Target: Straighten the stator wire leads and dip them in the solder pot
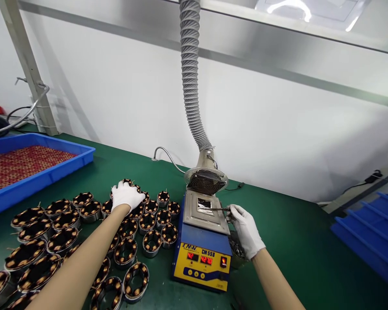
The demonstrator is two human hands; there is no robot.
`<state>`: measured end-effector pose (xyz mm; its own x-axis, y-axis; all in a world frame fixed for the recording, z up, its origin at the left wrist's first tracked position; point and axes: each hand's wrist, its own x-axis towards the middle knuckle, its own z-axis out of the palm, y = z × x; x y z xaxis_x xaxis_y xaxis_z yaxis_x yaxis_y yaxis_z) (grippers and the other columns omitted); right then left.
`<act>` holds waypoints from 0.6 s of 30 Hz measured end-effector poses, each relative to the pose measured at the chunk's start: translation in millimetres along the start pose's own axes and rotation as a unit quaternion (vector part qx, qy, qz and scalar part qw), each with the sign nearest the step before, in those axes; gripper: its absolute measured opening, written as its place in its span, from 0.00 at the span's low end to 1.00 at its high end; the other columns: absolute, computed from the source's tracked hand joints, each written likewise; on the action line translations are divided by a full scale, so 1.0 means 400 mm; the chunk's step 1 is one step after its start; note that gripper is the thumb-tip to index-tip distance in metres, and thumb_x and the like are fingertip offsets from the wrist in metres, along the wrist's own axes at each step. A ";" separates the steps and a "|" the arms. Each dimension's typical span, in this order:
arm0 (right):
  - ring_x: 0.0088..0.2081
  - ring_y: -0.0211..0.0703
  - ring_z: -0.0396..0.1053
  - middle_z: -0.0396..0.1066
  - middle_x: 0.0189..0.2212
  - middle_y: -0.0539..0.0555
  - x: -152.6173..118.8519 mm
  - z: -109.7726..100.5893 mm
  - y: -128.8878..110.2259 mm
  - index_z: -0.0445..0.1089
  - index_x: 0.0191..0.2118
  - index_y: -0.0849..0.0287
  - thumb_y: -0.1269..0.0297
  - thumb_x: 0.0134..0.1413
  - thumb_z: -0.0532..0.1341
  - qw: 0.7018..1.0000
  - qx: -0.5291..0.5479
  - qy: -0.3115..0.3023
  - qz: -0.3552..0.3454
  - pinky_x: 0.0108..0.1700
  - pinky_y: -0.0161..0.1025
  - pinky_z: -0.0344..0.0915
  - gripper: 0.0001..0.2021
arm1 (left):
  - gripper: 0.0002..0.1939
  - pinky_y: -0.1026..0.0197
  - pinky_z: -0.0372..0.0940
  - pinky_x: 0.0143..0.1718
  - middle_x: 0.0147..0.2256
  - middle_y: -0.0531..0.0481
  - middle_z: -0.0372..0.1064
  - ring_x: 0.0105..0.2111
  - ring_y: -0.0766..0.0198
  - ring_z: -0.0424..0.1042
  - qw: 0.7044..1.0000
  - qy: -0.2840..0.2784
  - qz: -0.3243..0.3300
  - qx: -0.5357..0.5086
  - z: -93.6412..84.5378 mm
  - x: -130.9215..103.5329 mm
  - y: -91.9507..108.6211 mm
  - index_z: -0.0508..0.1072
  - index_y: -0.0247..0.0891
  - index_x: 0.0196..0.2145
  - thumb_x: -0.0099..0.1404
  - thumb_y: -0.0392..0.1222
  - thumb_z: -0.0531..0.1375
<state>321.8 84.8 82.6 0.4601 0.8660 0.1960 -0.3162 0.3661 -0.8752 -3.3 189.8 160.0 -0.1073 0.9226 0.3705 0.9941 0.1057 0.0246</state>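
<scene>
Solder pot (203,241): blue and yellow box with red digits on its front, on the green bench (294,241); its steel top has a small open bath of bright melt.
Tool (219,209): thin dark metal strip, held level, its tip over the near edge of the bath.
Right hand (245,230): gloved white, just right of the pot; my fingers pinch the tool's outer end.
Left hand (126,196): gloved white, left of the pot, laid palm down on a stator at the far side of the heap; I cannot tell whether my fingers have closed round it.
Stators (129,241): many wound rings with copper coils, spread over the bench left of the pot, the nearest ones touching its side.
Fume hose (190,86): ribbed grey duct coming down behind the pot to a round grille just above its back edge.
Tray (35,172): blue, far left of the pot, filled with a red patterned layer.
Bins (375,228): blue, well right of the pot.
</scene>
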 end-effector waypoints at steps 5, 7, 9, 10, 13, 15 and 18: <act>0.27 0.33 0.59 0.63 0.24 0.50 -0.011 -0.006 -0.003 0.67 0.29 0.65 0.51 0.24 0.71 0.999 0.002 0.027 -0.030 0.29 0.31 0.59 0.26 | 0.28 0.46 0.47 0.57 0.54 0.36 0.57 0.58 0.49 0.50 1.000 -0.004 0.002 -0.001 -0.003 0.000 0.001 0.76 0.40 0.44 0.53 0.56 0.49; 0.28 0.33 0.60 0.63 0.25 0.50 -0.011 -0.009 -0.004 0.66 0.31 0.65 0.49 0.24 0.71 0.998 0.003 0.052 -0.045 0.30 0.31 0.60 0.28 | 0.28 0.46 0.46 0.57 0.54 0.36 0.57 0.58 0.49 0.49 1.000 -0.012 0.001 -0.001 -0.005 -0.001 0.002 0.76 0.40 0.44 0.53 0.56 0.49; 0.28 0.34 0.60 0.62 0.26 0.50 -0.011 -0.013 -0.005 0.65 0.32 0.64 0.47 0.23 0.70 0.995 -0.002 0.079 -0.061 0.31 0.32 0.61 0.30 | 0.28 0.45 0.46 0.57 0.54 0.36 0.56 0.58 0.49 0.49 1.000 -0.013 0.001 -0.002 -0.006 0.000 0.002 0.76 0.40 0.44 0.53 0.56 0.49; 0.28 0.34 0.60 0.62 0.26 0.50 -0.012 -0.016 -0.006 0.65 0.32 0.64 0.46 0.23 0.70 0.993 -0.009 0.091 -0.067 0.31 0.33 0.61 0.30 | 0.28 0.45 0.46 0.57 0.54 0.36 0.56 0.58 0.49 0.49 1.000 -0.012 0.001 -0.003 -0.006 0.001 0.001 0.76 0.41 0.43 0.53 0.56 0.49; 0.28 0.36 0.62 0.64 0.27 0.52 -0.022 -0.024 -0.009 0.66 0.32 0.65 0.44 0.24 0.68 0.988 -0.045 0.121 -0.084 0.32 0.35 0.62 0.30 | 0.27 0.45 0.47 0.57 0.54 0.35 0.57 0.58 0.48 0.49 1.000 -0.006 0.000 -0.007 -0.004 0.003 -0.001 0.76 0.40 0.43 0.53 0.55 0.49; 0.28 0.37 0.62 0.65 0.26 0.53 -0.034 -0.029 -0.012 0.67 0.32 0.66 0.45 0.25 0.67 0.984 -0.071 0.132 -0.094 0.32 0.36 0.62 0.30 | 0.27 0.45 0.47 0.57 0.53 0.35 0.58 0.57 0.48 0.50 1.000 0.000 0.002 -0.009 -0.001 0.004 -0.002 0.77 0.39 0.43 0.53 0.55 0.49; 0.26 0.38 0.61 0.65 0.23 0.53 -0.056 -0.036 -0.016 0.66 0.30 0.65 0.45 0.28 0.66 0.979 -0.105 0.140 -0.108 0.31 0.36 0.61 0.27 | 0.27 0.45 0.47 0.57 0.53 0.35 0.58 0.57 0.48 0.51 1.000 0.012 0.007 -0.012 0.004 0.003 -0.004 0.77 0.39 0.42 0.53 0.55 0.49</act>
<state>325.3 58.1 77.5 0.7165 0.6375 0.2833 -0.0226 0.4271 -0.9039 -4.9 191.5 159.0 -0.0922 0.9151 0.3925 0.9957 0.0827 0.0411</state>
